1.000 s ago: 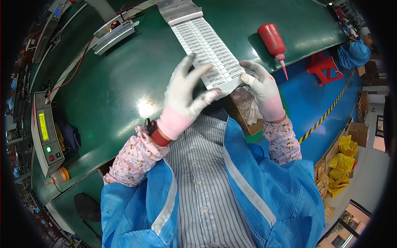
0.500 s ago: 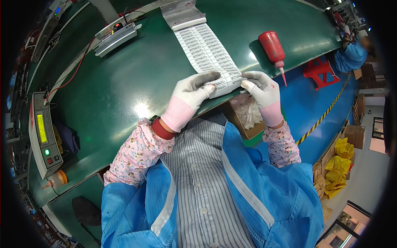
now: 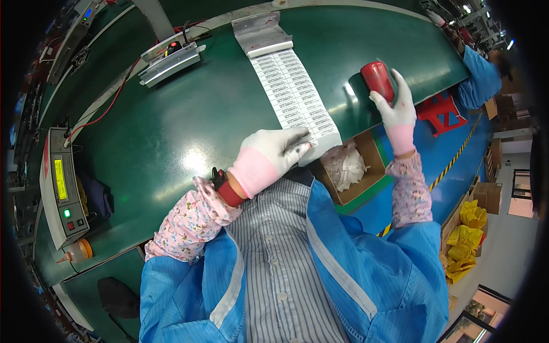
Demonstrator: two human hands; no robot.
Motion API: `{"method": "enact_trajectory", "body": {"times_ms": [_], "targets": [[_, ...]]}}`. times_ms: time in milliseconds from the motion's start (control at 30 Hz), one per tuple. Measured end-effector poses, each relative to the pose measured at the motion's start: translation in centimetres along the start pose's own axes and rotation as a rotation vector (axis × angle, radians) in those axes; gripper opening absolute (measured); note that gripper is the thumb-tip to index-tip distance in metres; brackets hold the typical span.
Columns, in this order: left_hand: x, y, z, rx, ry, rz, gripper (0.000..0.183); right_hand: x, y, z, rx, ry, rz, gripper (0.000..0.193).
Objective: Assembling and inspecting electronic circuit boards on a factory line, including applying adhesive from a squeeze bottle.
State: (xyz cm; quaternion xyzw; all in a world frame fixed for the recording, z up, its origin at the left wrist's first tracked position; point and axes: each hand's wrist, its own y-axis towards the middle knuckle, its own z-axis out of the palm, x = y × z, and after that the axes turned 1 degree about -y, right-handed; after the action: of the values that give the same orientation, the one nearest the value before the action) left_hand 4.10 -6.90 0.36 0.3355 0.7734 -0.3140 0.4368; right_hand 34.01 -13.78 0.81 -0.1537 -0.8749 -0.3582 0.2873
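Observation:
A long white strip of printed labels (image 3: 291, 91) runs down the green table (image 3: 189, 120) from a grey metal dispenser (image 3: 260, 33). My left hand (image 3: 271, 154), in a white glove with a pink cuff, rests on the strip's near end and pinches it at the table edge. My right hand (image 3: 394, 114), gloved the same way, is wrapped around a red squeeze bottle (image 3: 377, 80) standing on the table to the right of the strip.
An open cardboard box (image 3: 372, 177) with white scraps sits below the table edge between my arms. A grey control unit (image 3: 60, 188) with a lit display and an orange-capped bottle (image 3: 77, 251) are at the left. A metal fixture (image 3: 168, 60) lies at the back. Another person's blue sleeve (image 3: 477, 77) shows far right.
My right hand left the label strip, moved right and took hold of the red bottle. My left hand stayed on the strip's near end.

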Motion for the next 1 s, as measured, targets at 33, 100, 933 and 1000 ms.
{"method": "enact_trajectory", "body": {"times_ms": [33,100,933,1000], "targets": [[-0.1,0.0,0.0,-0.056,0.12,0.041,0.034,-0.3,0.6,0.3,0.073,-0.118,0.056,0.057],[-0.1,0.3,-0.4,-0.177,0.362,0.119,0.032,-0.7,1.9,1.3,0.219,-0.349,0.163,0.068],[6.3,2.1,-3.3,-0.411,0.433,0.587,0.024,8.0,6.6,19.5,0.234,0.304,-0.177,0.057],[6.6,2.0,-3.7,-0.414,0.42,0.586,0.024,8.6,7.1,20.9,0.287,0.193,-0.229,0.062]]}}
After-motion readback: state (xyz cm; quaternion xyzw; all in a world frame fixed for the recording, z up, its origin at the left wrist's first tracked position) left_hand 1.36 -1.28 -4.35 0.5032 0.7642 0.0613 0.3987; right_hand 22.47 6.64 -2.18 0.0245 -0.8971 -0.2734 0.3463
